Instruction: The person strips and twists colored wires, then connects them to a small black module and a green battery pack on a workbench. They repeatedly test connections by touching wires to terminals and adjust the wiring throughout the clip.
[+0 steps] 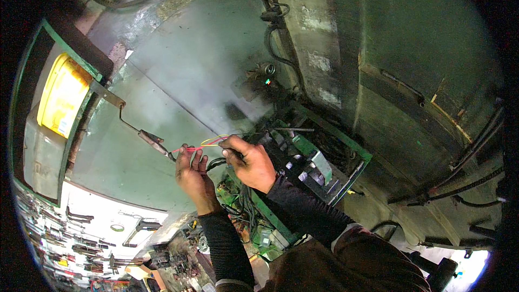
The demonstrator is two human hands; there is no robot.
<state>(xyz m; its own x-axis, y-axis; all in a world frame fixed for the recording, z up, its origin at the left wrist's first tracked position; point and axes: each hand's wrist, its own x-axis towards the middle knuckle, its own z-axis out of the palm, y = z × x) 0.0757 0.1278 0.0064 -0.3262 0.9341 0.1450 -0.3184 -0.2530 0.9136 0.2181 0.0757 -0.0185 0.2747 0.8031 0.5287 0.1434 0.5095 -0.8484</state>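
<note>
My left hand [190, 172] and right hand [250, 163] each pinch the coloured wires [212, 141] with closed fingers, just beside the green box [319, 167]. I judge a hard tug could snap a strand or pull it free.

The wires [208, 143] run between the two hands, and their ends vanish under the fingers of the left hand [190, 172] and the right hand [250, 163], so how each grips them cannot be told. Below the right hand, its forearm covers part of the green box [324, 154]. Far below the left hand, the tools [81, 238] are too small and blurred to name, and the dark rim cuts them off.
</note>
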